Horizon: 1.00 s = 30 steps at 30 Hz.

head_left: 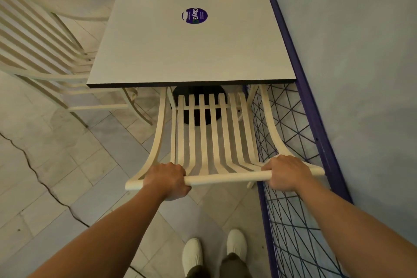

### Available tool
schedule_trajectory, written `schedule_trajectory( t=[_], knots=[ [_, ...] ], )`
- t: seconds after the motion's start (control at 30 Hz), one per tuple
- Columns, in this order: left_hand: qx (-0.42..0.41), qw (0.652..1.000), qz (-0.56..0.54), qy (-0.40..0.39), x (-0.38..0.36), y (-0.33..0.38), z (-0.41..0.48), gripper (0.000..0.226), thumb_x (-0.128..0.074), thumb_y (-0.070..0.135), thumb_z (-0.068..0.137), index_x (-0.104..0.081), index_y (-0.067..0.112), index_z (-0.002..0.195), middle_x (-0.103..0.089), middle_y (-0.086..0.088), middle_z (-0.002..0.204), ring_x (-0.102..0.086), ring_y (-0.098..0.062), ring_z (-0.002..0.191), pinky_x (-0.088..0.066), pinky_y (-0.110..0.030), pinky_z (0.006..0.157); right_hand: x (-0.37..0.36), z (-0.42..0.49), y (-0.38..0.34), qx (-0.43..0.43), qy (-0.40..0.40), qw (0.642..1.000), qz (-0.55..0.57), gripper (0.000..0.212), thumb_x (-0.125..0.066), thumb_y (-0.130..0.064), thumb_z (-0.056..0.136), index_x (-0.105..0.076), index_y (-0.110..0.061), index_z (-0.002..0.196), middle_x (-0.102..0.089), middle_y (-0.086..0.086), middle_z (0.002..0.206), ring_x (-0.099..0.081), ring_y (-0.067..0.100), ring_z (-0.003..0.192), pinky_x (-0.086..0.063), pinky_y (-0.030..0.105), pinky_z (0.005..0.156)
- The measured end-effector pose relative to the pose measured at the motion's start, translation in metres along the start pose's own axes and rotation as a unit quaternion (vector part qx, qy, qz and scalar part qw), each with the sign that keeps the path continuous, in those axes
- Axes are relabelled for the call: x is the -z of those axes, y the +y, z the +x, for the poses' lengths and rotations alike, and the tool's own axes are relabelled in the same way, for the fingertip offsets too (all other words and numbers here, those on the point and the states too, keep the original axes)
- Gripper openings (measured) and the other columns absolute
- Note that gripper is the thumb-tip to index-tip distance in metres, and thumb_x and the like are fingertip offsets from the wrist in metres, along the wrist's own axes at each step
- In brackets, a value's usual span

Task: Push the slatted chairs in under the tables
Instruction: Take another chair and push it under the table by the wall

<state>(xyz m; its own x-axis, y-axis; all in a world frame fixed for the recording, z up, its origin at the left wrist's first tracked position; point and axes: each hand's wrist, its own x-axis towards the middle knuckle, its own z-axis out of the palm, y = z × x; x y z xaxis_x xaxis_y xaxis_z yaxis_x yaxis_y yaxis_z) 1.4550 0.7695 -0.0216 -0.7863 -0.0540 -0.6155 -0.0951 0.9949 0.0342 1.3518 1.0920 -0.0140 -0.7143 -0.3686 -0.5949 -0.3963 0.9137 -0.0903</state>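
Slatted chair [203, 133] sits partway under the bench [191, 40]. Left hand [167, 179] and right hand [285, 172] both grip its top rail. Risk imo: a skewed push snags it on the purple mesh fence [293, 221] just beside it, or it bumps the pedestal base [198, 95].

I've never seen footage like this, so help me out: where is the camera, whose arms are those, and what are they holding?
The one picture comes from a camera worn on a person's head, looking down, so the arms are the wearer's own. The left hand and right hand each curl round the top rail of a cream slatted chair, whose front sits under the white table. A round purple sticker lies on the table. A second chair stands left; a purple wire fence runs right.
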Motion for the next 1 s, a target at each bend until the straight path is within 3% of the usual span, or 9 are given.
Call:
schedule_trajectory(
  t=[0.1, 0.27, 0.67, 1.0],
  knots=[
    [-0.003, 1.0, -0.017, -0.013, 0.002, -0.001, -0.003, 0.036, -0.057, 0.051, 0.086, -0.067, 0.038, 0.118, -0.068, 0.01, 0.098, -0.066, -0.016, 0.09, -0.057, -0.04, 0.087, 0.005, -0.002, 0.003, 0.021, -0.034, 0.999, 0.007, 0.044, -0.066, -0.033, 0.081, -0.064, -0.045, 0.123, -0.068, -0.01, 0.108, -0.06, 0.013, 0.087, -0.047, 0.031, 0.073],
    [-0.008, 0.999, -0.042, -0.02, -0.002, -0.007, -0.004, 0.048, -0.072, 0.02, 0.086, -0.061, 0.036, 0.13, -0.065, 0.007, 0.112, -0.063, -0.015, 0.098, -0.056, -0.037, 0.091, 0.012, -0.007, 0.016, 0.056, -0.087, 0.995, -0.013, 0.073, -0.064, -0.009, 0.085, -0.046, -0.049, 0.143, -0.062, -0.006, 0.121, -0.054, 0.014, 0.093, -0.047, 0.03, 0.079],
    [0.001, 1.0, -0.019, 0.005, -0.02, 0.004, -0.019, 0.046, -0.073, 0.017, 0.084, -0.064, 0.036, 0.125, -0.065, 0.008, 0.106, -0.064, -0.015, 0.094, -0.058, -0.037, 0.089, -0.003, -0.021, 0.015, 0.059, -0.064, 0.996, -0.014, 0.061, -0.06, -0.009, 0.086, -0.057, -0.047, 0.134, -0.065, -0.002, 0.115, -0.058, 0.018, 0.093, -0.046, 0.03, 0.076],
    [-0.007, 1.0, -0.008, 0.015, -0.052, 0.014, -0.058, 0.048, -0.072, 0.021, 0.087, -0.061, 0.037, 0.131, -0.065, 0.007, 0.115, -0.064, -0.013, 0.1, -0.055, -0.029, 0.09, -0.032, -0.056, 0.013, 0.048, -0.058, 0.997, -0.009, 0.069, -0.06, -0.009, 0.09, -0.045, -0.043, 0.147, -0.06, -0.003, 0.135, -0.059, 0.02, 0.111, -0.047, 0.03, 0.088]
  ],
)
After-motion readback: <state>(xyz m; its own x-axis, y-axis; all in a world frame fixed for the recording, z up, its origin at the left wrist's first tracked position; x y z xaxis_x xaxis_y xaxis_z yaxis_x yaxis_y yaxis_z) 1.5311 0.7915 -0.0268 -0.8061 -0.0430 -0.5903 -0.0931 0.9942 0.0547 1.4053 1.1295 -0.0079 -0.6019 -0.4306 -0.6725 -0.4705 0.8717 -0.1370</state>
